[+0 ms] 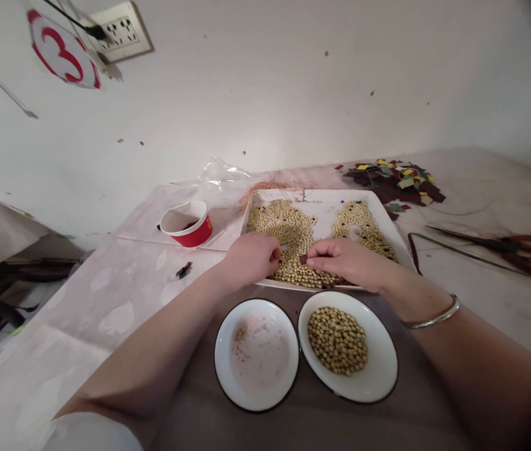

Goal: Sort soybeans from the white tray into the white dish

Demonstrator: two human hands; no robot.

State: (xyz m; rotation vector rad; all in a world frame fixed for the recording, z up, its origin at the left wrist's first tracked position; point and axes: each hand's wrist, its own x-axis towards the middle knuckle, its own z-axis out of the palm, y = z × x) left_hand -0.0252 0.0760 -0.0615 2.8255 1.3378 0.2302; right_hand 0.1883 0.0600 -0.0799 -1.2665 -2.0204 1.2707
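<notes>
A white tray (324,195) holds a spread of small round yellowish beads (288,219) with a few dark ones among them. Over its left front part, my left hand (253,257) is closed with curled fingers; what they hold, if anything, is hidden. My right hand (347,258) pinches a small dark brown-red square piece (303,259) between thumb and fingertips, just above the beads. In front of the tray stand two dark-rimmed white bowls. The right bowl (380,360) contains a heap of the beads; pinkish crumbs lie in the left bowl (262,363).
A red and white paper cup (194,233) stands left of the tray, near a small dark scrap (184,270). Behind lie clear plastic (222,172) and reddish fibres (265,186). Coloured square scraps (394,180) are piled at back right; long scissors (509,243) lie at right.
</notes>
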